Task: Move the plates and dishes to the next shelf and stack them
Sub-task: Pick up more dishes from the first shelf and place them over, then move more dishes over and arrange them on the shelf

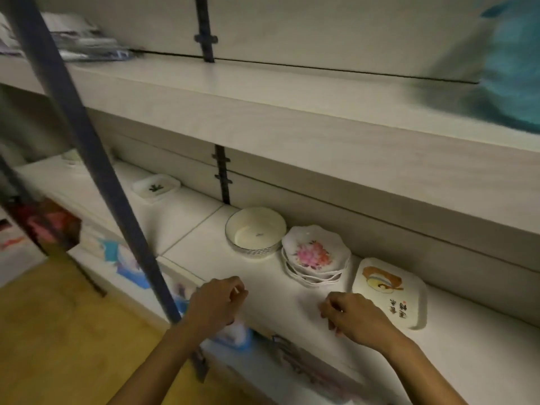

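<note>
I see a dark post (96, 159) slanting across the frame's left, crossing in front of the white shelf (204, 258). At centre sit a round bowl (255, 233), stacked flowered plates (315, 255) (touching it) and a square dish (390, 290). My left hand (216, 302) and right hand (355, 320) hover lower centre, fingers loosely curled, holding nothing.

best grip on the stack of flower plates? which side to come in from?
Take the stack of flower plates by the bottom plate's scalloped rim, both hands, from the open front edge of the shelf. The bowl crowds its left and the square plate its right, so side access looks tight. Both the left hand and right hand are empty in front.
</note>
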